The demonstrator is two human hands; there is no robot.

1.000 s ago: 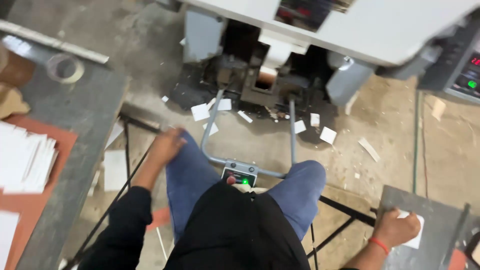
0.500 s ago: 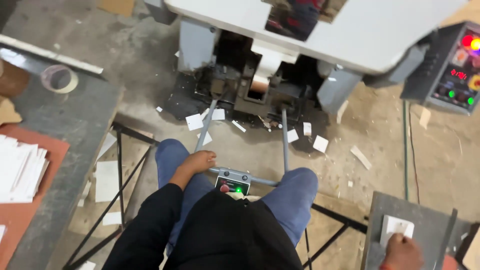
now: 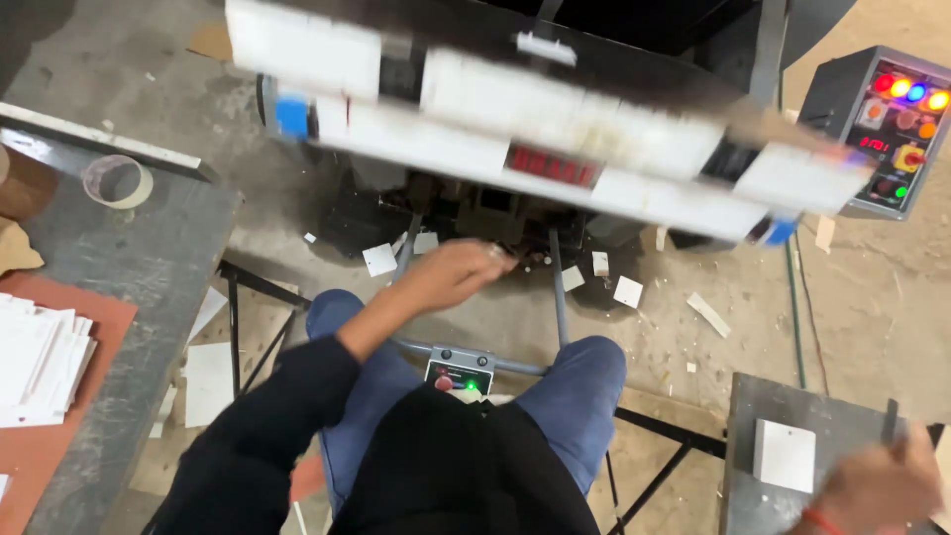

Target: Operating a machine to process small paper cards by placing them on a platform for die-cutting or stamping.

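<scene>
Left hand [image 3: 458, 273]: raised toward machine underside [image 3: 475, 213], fingers loosely curled, nothing held. Right hand [image 3: 877, 485]: blurred at lower right, grip impossible to tell, just beside white square card [image 3: 786, 455] on grey side plate [image 3: 773, 406]. Stack of white cards [image 3: 40, 362] on orange sheet [image 3: 104, 322], far left. Control box with coloured lamps [image 3: 897, 129], upper right.

The left hand [image 3: 451, 272] reaches forward, empty and loosely curled, under the blurred white machine [image 3: 535, 149]. The right hand [image 3: 877, 485], blurred, rests at the near edge of the grey tabletop [image 3: 758, 406], just beside a white card [image 3: 785, 456].
</scene>
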